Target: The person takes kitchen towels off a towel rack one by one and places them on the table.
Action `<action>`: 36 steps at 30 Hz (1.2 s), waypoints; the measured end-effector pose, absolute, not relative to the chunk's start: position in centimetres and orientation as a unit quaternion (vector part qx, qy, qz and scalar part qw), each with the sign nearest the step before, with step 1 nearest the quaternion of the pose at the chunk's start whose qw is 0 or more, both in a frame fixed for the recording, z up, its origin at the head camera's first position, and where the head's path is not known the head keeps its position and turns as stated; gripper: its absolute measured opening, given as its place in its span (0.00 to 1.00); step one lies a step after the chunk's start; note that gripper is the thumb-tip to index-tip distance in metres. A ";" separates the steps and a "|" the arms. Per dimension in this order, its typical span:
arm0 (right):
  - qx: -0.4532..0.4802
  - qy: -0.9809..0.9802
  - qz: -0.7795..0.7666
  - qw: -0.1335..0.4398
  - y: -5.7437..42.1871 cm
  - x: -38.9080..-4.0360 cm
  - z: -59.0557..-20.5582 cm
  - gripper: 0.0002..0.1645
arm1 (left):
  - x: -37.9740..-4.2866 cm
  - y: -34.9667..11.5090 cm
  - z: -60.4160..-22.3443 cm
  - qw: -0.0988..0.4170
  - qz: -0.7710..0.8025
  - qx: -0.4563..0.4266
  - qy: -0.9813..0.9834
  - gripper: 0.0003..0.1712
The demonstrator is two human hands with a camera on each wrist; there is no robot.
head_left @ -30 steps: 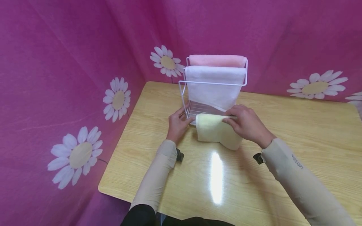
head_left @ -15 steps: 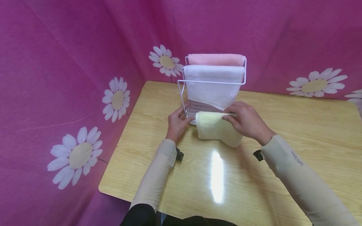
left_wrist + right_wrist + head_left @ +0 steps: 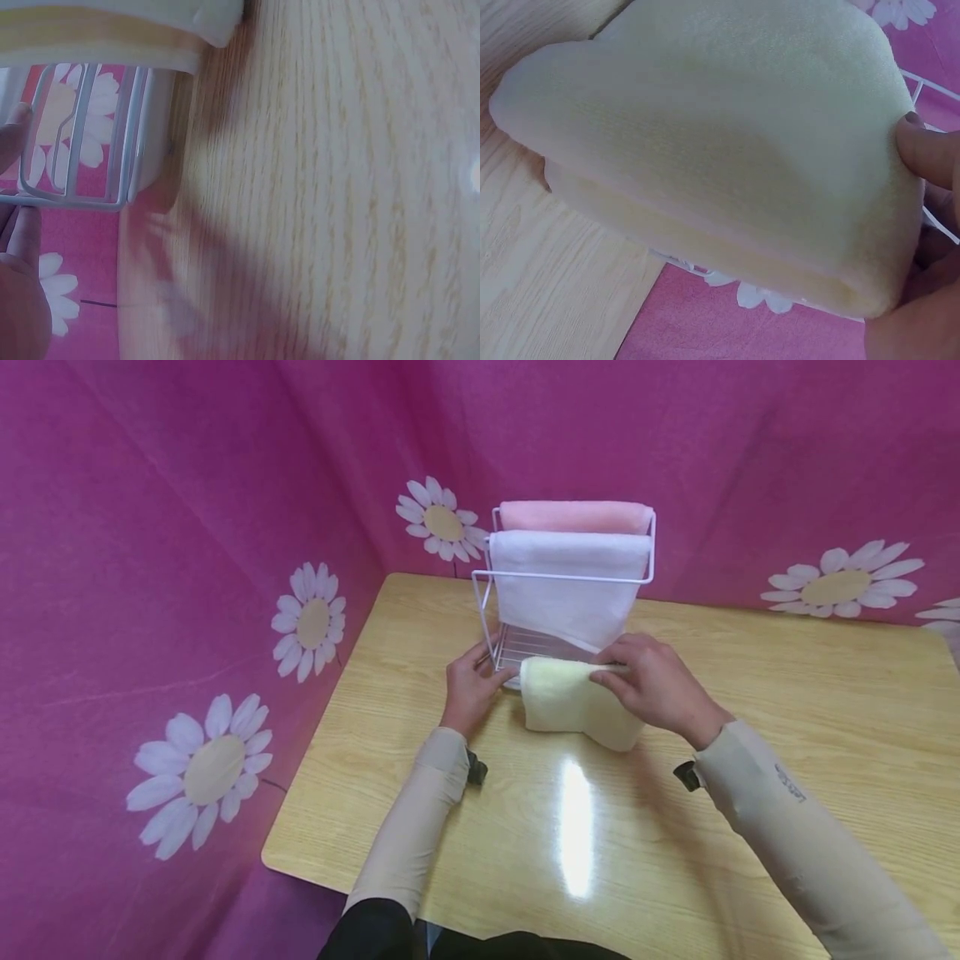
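A white wire rack (image 3: 570, 578) stands on the table, a white towel (image 3: 566, 610) draped over its middle bar and a pink towel (image 3: 577, 516) over the rear one. My left hand (image 3: 468, 689) grips the rack's lower left corner, fingers at the side wires and thumb at the front. Folded over along its top, a pale yellow towel (image 3: 566, 702) hangs before the rack's base. My right hand (image 3: 652, 683) pinches its upper right part; the right wrist view shows the thumb (image 3: 930, 154) pressed on the cloth. Whatever lies inside the fold is hidden.
The wooden table (image 3: 787, 693) extends to the right, with its left edge near the rack. Behind and to the left hangs a magenta curtain (image 3: 712, 460) printed with daisies. A bright light reflection lies on the tabletop before the hands.
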State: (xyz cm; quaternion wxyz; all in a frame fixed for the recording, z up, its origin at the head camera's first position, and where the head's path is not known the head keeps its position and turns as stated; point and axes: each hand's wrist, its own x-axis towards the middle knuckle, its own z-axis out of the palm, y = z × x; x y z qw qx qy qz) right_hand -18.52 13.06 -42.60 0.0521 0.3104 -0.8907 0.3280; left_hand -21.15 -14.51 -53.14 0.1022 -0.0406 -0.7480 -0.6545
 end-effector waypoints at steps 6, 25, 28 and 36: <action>0.334 -0.881 0.330 0.058 13.0 -17.7 -43.0 0.08 | -21.1 -14.6 -53.3 0.101 -0.659 -0.047 -0.744 0.36; 0.340 -0.873 0.342 0.077 12.7 -12.7 -44.9 0.06 | -21.1 -14.6 -53.3 0.100 -0.664 -0.053 -0.739 0.37; 0.344 -0.869 0.346 0.085 12.5 -11.9 -45.3 0.06 | -21.1 -14.5 -53.2 0.095 -0.672 -0.050 -0.732 0.37; 0.347 -0.870 0.337 0.097 12.2 -9.8 -46.6 0.08 | -21.1 -14.5 -53.3 0.103 -0.680 -0.057 -0.724 0.36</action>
